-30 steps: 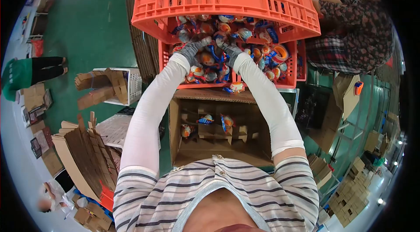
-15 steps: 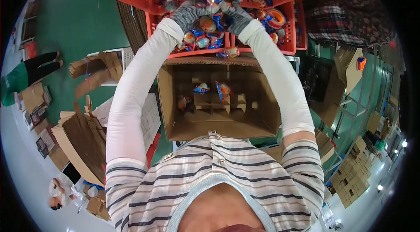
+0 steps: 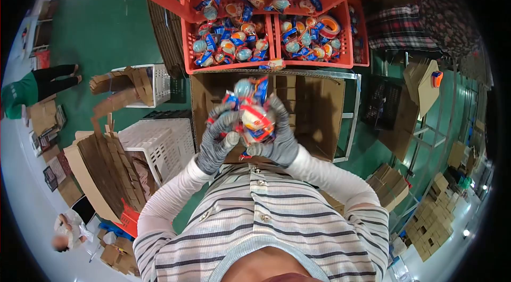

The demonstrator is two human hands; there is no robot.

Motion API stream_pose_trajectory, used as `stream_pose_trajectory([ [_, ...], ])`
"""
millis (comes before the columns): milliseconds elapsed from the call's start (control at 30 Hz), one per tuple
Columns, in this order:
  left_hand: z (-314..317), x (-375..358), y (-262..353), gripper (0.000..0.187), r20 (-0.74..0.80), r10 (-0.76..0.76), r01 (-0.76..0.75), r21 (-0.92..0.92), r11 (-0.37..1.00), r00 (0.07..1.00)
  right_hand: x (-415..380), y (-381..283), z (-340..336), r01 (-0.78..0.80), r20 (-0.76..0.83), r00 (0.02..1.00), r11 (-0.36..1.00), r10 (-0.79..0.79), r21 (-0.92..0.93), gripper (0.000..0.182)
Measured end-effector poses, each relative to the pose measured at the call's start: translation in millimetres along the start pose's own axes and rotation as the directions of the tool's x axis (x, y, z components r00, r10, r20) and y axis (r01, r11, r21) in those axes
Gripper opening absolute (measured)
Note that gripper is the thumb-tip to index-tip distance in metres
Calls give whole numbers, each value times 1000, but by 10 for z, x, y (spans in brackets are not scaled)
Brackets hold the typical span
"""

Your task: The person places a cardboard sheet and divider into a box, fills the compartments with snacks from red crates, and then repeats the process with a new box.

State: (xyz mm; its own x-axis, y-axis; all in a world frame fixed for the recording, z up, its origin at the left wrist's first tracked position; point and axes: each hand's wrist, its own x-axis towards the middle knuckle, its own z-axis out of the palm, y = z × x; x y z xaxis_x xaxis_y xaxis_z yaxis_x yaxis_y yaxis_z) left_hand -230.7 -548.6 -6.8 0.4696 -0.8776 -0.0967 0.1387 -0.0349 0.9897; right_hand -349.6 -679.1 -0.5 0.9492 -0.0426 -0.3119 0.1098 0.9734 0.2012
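Observation:
Both hands wear grey gloves and meet over the near part of an open cardboard box [image 3: 324, 112] with cardboard dividers inside. My left hand [image 3: 217, 135] curls around the left side of a cluster of wrapped items [image 3: 255, 117] in red, white and blue film. My right hand [image 3: 279, 135] grips the same cluster from the right. The bundle hides part of the box's inside. Beyond the box, red crates [image 3: 274, 42] hold many similar wrapped items, and one wrapped item [image 3: 275, 64] lies on the front crate rim.
A white crate [image 3: 159, 143] and stacked flat cardboard [image 3: 101, 175] stand at left. A metal frame [image 3: 348, 122] runs along the box's right side. At upper right is a person in plaid cloth [image 3: 399, 26]; another person in green [image 3: 26, 90] is at far left.
Both hands have come back from the red crates toward my body, now over the cardboard box, with a cluster of wrapped items between them. The view has shifted slightly.

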Motion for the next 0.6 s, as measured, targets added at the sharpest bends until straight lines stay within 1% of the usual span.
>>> stream_pose_trajectory([
  [33, -3, -122, -215, 53, -31, -21, 23, 69, 997, 999, 6, 19, -444, -144, 87, 987, 982, 134, 123, 70],
  [67, -87, -180, -434, 54, 28, -7, 0, 243, 970, 1000, 1, 41, -764, -156, 87, 985, 981, 146, 119, 70],
  [100, -104, -246, -682, 54, 1, -80, 78, 210, 975, 997, 1, 73, -1063, -76, 17, 996, 971, 82, -228, 74],
  [133, -102, -296, -891, 54, -24, -153, 155, 172, 973, 988, -6, 104, -1330, -11, -22, 1000, 834, -2, -552, 78],
  [167, -62, -316, -1014, 54, -54, -337, 336, -22, 941, 940, -25, 137, -1546, 34, -27, 995, 591, -95, -806, 84],
  [200, -31, -306, -1128, 54, -40, -508, 489, -219, 844, 860, -43, 144, -1695, 57, 5, 982, 272, -187, -961, 90],
  [233, -61, -259, -1259, 50, -45, -620, 604, -185, 775, 783, -62, 123, -1756, 49, 69, 962, -83, -263, -995, 97],
  [267, -77, -264, -1255, 50, -46, -623, 605, -190, 773, 781, -63, 45, -1525, 44, 64, 964, -82, -259, -996, 97],
  [300, -87, -253, -1227, 48, 7, -651, 635, -227, 739, 759, -39, -100, -1000, -332, -315, 943, -372, -107, -867, 78],
  [333, -95, -226, -1178, 47, 62, -673, 663, -261, 702, 737, -17, -260, -564, -545, -669, 739, -654, -80, -524, 62],
  [367, -147, -167, -932, 44, 67, -661, 663, -135, 736, 747, -25, -434, -353, -457, -614, 790, -653, 15, -604, 57],
  [400, -228, -103, -760, 44, 69, -662, 664, -137, 735, 746, -33, -606, -148, -363, -549, 829, -639, 112, -678, 53],
  [433, -323, -40, -617, 43, 144, -387, 376, 98, 922, 911, -5, -747, 278, -404, -511, 859, -558, 42, -725, 47],
  [467, -424, 38, -451, 43, 285, -93, 9, 285, 958, 954, 47, -900, 563, -435, -478, 878, -470, -32, -768, 43],
  [500, -550, 217, -234, 35, 293, -117, 57, 205, 977, 949, 113, -1140, 490, -386, -354, 922, -287, -160, -877, 45],
  [533, -691, 466, -8, 28, 295, -137, 104, 126, 987, 946, 224, -1426, 374, -284, -240, 922, -112, -303, -952, 46],
  [567, -829, 710, 256, 28, 208, -280, 263, 105, 959, 937, 428, -1687, 263, -313, -188, 925, -386, -329, -868, 47],
  [600, -960, 936, 394, 29, 121, -418, 412, 69, 908, 900, 632, -1938, 105, -320, -124, 934, -627, -336, -710, 48],
])
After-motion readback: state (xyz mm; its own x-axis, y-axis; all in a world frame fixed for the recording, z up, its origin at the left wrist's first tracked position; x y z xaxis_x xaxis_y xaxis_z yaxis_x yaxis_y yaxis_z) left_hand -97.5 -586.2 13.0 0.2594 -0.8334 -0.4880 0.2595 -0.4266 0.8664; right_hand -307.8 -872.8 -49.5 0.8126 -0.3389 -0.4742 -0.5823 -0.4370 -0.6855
